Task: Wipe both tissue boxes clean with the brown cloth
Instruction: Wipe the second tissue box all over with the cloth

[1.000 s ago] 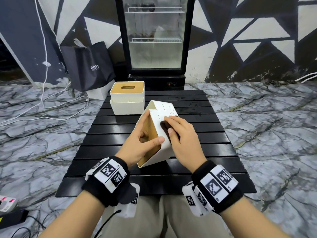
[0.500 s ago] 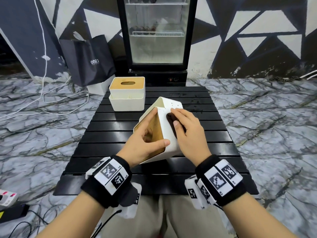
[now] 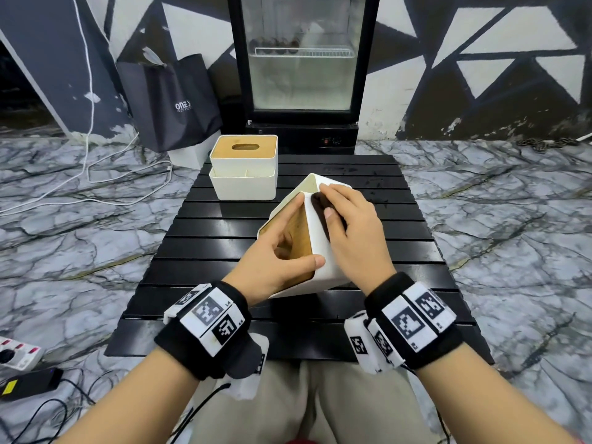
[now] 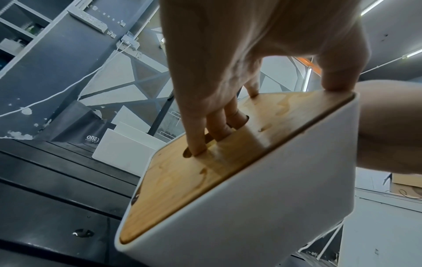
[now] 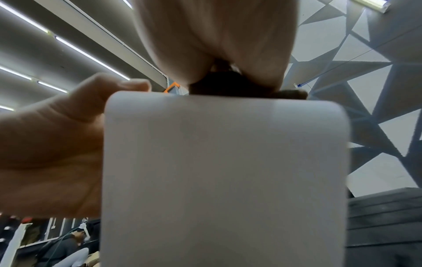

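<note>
A white tissue box with a wooden lid is held tilted on edge over the black slatted table, gripped by the left hand, whose fingers are hooked into the lid slot while the thumb is pressed along the near edge. The brown cloth is pressed flat against the upturned white side by the straight-fingered right hand, directly beside the left. The box's long axis is judged to run away from the body, so strokes lie along it. Most of the cloth is hidden under the palm. A second tissue box is left standing at the far left of the table.
</note>
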### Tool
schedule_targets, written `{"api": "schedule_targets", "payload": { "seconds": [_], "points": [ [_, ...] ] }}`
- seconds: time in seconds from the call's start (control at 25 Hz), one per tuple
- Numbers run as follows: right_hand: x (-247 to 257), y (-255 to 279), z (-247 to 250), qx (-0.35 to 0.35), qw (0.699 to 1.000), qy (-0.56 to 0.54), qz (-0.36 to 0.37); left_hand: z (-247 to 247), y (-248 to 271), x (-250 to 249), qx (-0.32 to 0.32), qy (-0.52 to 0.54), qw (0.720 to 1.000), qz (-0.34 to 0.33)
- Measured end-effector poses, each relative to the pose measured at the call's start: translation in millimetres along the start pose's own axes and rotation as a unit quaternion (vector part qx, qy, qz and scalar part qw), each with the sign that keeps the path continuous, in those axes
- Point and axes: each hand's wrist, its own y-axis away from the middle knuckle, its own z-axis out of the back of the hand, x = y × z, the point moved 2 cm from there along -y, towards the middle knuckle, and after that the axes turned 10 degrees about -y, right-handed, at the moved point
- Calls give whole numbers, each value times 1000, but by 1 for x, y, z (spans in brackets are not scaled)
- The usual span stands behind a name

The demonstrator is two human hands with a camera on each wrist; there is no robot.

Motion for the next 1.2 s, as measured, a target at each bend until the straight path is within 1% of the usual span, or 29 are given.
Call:
{"api": "schedule_targets", "payload": {
  "seconds": [0.12, 0.24, 0.36, 0.44, 0.56, 0.72, 0.88, 1.08, 1.2],
  "points": [
    [7, 8, -5, 18, 1000, -4, 14, 1, -1, 0, -3, -5, 1000, -5],
    [6, 19, 1, 38, 999, -5, 34, 2, -2, 1, -6, -5, 1000, -5],
    [3, 9, 5, 21, 999, -1, 25, 1, -1, 0, 2, -5, 1000, -3],
    [4, -1, 3, 8, 1000, -5, 20, 0, -2, -1, 9, -24, 1000, -5],
    [6, -5, -1, 14, 1000, -6, 24, 2, -3, 0, 15, -32, 999, -5],
    [4, 9, 0, 22, 999, -17, 18, 4, -5, 0, 17, -41, 999, -11],
    [4, 25, 0, 22, 999, -33, 29, 5, -7, 1, 22, -29, 999, -11],
    [2, 40, 3, 22, 998, -43, 30, 7, -8, 3, 28, -34, 999, -3],
    [0, 52, 5, 35, 998, -41, 34, 10, -8, 3, 22, -26, 999, 2]
  ]
}}
